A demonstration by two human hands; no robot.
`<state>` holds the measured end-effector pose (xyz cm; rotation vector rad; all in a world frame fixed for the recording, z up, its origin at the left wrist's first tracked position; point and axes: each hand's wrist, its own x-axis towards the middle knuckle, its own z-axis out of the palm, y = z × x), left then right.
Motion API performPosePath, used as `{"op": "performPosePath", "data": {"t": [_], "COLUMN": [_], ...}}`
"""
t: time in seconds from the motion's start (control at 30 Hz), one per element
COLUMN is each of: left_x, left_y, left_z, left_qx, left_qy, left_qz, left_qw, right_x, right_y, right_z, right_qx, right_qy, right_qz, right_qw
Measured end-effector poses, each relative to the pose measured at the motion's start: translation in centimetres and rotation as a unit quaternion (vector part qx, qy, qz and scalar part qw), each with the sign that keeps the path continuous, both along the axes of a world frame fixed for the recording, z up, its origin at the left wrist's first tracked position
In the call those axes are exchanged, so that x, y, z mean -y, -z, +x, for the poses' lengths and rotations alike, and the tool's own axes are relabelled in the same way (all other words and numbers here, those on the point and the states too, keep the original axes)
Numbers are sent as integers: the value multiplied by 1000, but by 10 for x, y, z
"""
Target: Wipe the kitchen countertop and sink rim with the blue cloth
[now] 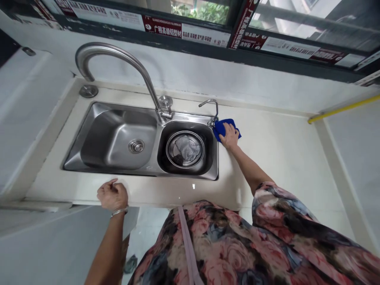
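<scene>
A blue cloth (220,128) lies bunched on the pale countertop (276,150), right beside the small faucet (210,102) at the right sink corner. My right hand (230,135) presses on this cloth, its fingers curled over it. My left hand (113,194) is loosely closed at the counter's front edge, below the left basin, with no object visible in it. In the right basin (212,158) a round metal strainer (202,152) holds a grey cloth (187,148) and a small dark item (178,159).
The left basin (118,134) has a drain (136,146). A tall curved faucet (127,55) rises behind the sink. Round metal caps sit on the back ledge. A yellow pipe (341,109) runs along the right wall, and a window frame (190,33) spans the back.
</scene>
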<state>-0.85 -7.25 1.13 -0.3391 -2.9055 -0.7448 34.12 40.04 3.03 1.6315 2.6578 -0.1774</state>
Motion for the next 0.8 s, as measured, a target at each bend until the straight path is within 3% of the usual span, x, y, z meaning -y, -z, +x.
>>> {"op": "performPosePath", "data": {"t": [0.17, 0.33, 0.47, 0.63, 0.7, 0.8], "left_x": [-2, -3, -2, -1, -1, -2], "left_y": [-1, -1, 0, 4, 6, 8], "left_z": [1, 2, 3, 1, 0, -1], "left_qx": [6, 8, 9, 22, 29, 33], "left_qy": [8, 11, 25, 18, 16, 9], "left_qz": [12, 18, 32, 32, 27, 23], "left_qw": [1000, 1000, 999, 999, 999, 999], "right_x": [62, 153, 209, 218, 217, 222], "right_y": [9, 21, 19, 8, 7, 10], "right_z": [52, 104, 173, 257, 262, 236], "right_qx": [-40, -77, -106, -65, -54, -40], "right_qy": [-92, -210, -286, -258, -221, -157], "right_qz": [12, 0, -43, -85, -72, -46], "right_qw": [995, 975, 951, 960, 971, 986]}}
